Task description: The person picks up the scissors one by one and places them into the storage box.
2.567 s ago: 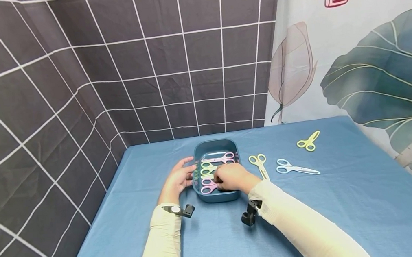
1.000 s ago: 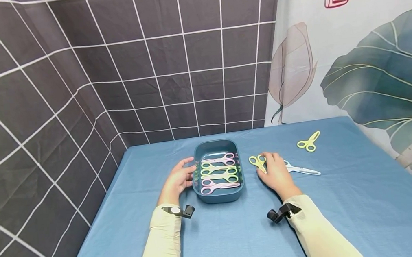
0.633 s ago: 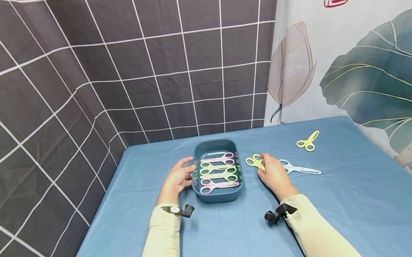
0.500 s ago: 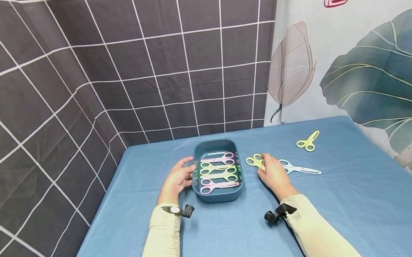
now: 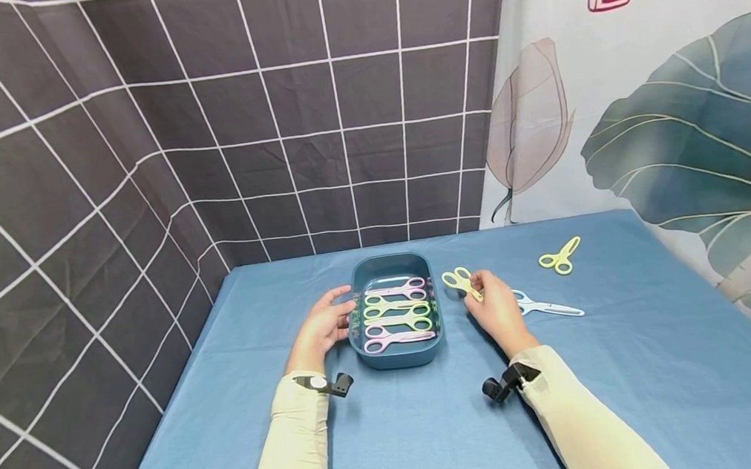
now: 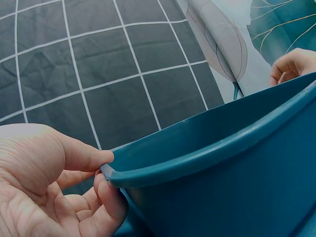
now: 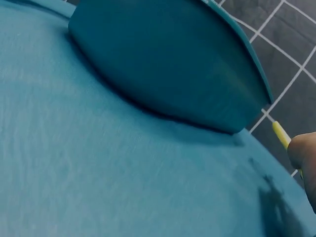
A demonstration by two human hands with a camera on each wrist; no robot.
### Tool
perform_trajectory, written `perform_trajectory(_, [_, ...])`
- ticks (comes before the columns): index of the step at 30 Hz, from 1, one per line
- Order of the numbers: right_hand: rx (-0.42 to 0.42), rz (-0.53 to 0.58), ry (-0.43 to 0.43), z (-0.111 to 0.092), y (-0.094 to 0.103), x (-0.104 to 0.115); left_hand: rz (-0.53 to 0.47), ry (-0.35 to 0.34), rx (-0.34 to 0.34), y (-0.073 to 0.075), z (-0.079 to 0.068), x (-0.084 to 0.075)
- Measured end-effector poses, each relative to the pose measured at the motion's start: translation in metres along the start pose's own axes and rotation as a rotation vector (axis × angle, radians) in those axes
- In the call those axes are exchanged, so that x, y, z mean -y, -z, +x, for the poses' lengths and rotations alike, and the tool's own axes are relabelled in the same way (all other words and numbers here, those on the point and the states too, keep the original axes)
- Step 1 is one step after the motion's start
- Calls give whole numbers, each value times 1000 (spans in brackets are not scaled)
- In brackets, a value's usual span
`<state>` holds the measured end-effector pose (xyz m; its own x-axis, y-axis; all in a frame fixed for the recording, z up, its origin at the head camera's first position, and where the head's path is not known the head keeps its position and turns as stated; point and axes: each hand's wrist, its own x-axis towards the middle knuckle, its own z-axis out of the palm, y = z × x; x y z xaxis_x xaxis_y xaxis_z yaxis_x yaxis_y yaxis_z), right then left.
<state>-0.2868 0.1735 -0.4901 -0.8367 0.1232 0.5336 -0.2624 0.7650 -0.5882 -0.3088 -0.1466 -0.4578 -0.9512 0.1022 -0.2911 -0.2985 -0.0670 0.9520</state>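
A blue plastic bin [image 5: 400, 360] stands on the table, with several pink and green scissors [image 5: 397, 310] laid in rows inside. My left hand [image 5: 322, 327] is at its left side; in the left wrist view the thumb and fingers pinch the bin's rim [image 6: 173, 165]. My right hand [image 5: 496, 309] grips a pair of yellow scissors [image 5: 457, 279] by the blade end, handles pointing up and left. It is just right of the bin, and in the right wrist view the scissors look raised off the cloth, with most of the hand outside the frame.
Light blue scissors [image 5: 549, 308] lie right of my right hand, their handles partly behind it. Another yellow pair [image 5: 561, 257] lies farther back on the right. Blue cloth [image 5: 394, 441] covers the table; dark gridded fabric [image 5: 312, 121] hangs behind and to the left.
My right hand has left the bin, taken hold of the yellow scissors on the table, and shifted them slightly left and up. The left hand stays at the bin.
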Motion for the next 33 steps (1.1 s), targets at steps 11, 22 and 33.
perform_trajectory(11, [-44,87,56,24,3,38,-6,-3,0,0,0,0])
perform_trajectory(22, [161,101,288,28,-7,77,-25,1,12,1,2,1])
perform_trajectory(33, [477,-5,538,23,-22,96,-25,0,15,1,4,1])
